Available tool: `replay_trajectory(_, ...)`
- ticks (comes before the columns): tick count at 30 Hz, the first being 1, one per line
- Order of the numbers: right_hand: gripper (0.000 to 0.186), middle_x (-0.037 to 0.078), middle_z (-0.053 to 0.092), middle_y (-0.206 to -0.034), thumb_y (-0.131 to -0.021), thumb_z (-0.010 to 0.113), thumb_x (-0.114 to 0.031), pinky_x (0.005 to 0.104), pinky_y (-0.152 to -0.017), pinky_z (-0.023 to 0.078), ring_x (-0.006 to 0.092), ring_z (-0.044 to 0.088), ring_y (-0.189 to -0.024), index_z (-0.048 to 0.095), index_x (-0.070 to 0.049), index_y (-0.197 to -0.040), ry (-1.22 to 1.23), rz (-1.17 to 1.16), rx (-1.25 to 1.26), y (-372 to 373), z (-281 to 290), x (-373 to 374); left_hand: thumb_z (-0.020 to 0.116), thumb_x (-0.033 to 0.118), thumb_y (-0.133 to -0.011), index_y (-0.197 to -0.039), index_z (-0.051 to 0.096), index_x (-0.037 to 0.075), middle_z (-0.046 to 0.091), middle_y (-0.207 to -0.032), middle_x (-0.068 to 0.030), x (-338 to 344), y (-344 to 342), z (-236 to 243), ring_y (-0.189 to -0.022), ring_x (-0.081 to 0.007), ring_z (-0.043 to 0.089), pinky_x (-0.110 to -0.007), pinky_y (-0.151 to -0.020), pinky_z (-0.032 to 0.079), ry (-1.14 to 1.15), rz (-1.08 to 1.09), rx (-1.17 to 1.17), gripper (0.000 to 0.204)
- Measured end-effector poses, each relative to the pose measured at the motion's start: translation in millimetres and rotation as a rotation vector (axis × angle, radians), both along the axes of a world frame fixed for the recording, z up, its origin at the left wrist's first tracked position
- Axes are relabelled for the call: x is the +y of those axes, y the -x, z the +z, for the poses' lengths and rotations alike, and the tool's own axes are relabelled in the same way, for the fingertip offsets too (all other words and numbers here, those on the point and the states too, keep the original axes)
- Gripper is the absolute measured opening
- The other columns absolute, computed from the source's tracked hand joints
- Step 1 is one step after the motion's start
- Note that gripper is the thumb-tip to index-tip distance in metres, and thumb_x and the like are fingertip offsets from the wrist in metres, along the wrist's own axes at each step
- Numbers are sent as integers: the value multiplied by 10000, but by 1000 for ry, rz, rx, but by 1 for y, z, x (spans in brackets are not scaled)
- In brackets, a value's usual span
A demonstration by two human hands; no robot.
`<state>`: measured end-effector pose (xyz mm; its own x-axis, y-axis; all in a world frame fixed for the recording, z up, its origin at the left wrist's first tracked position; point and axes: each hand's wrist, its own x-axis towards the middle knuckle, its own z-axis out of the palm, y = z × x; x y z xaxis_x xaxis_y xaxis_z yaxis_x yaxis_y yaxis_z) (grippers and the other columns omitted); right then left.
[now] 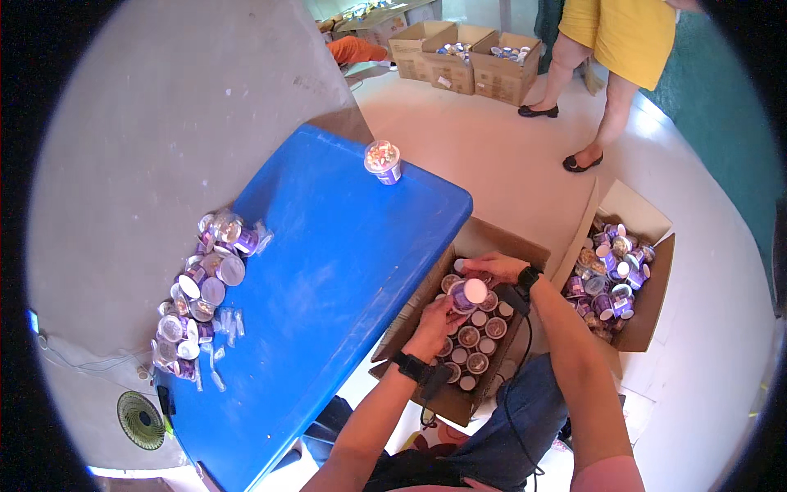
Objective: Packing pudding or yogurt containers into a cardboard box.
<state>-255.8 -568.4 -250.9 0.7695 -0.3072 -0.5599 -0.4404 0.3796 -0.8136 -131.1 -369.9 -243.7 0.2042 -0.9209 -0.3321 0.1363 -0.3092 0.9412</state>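
An open cardboard box (525, 235) stands between my knees and the blue table, packed with upright snack cups, some showing clear lids and others white round ends. Over it, my left hand (436, 328) is closed on a purple snack cup (461, 302) whose white end (475, 289) faces up. My right hand (500, 266) is at the far side of the box, fingers curled at a second cup (461, 265). Only the white end of that cup shows beside my fingertips; the rest is hidden. Both wrists wear black straps with small devices, and a black cable hangs from the right one.
The blue table (320, 238) bears one domed cup (383, 161) at its far corner and a heap of purple cups (201, 287) along its left edge. Another carton (656, 295) of loose cups stands right. Farther back are several cartons (504, 80) and a person in yellow (631, 41).
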Motion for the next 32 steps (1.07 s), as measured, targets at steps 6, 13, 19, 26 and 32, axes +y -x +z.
replay_trajectory(6,548,58,570,-1208,-887,647,-349,306,-856,533,157,563,-1067,495,-9,-1288,-25,298,-66,-8,-8,8,483,237,-978,-1246,506,38,585,-1195,-86,-5,-22,-32,-1059,-212,587,-336,-890,494,-99,122,380,335)
replay_trajectory(13,469,72,634,-1076,-838,710,-289,287,-731,564,169,629,-947,588,13,-1175,-12,63,193,-1,-75,-22,538,328,-957,-1187,533,56,591,-1145,-74,0,-16,-64,-1034,-206,590,-338,-857,508,-290,314,486,356)
replay_trajectory(19,521,166,689,-974,-650,797,-300,361,-732,562,279,675,-911,667,20,-1039,569,-41,780,8,-203,-36,577,348,-937,-1133,571,72,603,-1100,-60,37,-27,-87,-1000,-190,587,-327,-867,467,-318,256,470,338)
replay_trajectory(26,553,62,577,-1290,-736,691,-494,552,-980,418,322,542,-1189,649,-141,-1160,721,-37,1027,100,-433,-102,597,336,-929,-1127,581,68,618,-1078,-66,28,-8,-102,-1032,-187,595,-321,-851,470,-210,172,546,333)
replay_trajectory(32,903,163,301,-1496,-688,695,-575,631,-975,379,361,390,-1322,363,-192,-1436,739,227,1260,75,-537,-67,549,320,-955,-1128,588,47,628,-1073,-68,57,-28,-102,-1031,-191,602,-353,-945,471,-229,250,420,325)
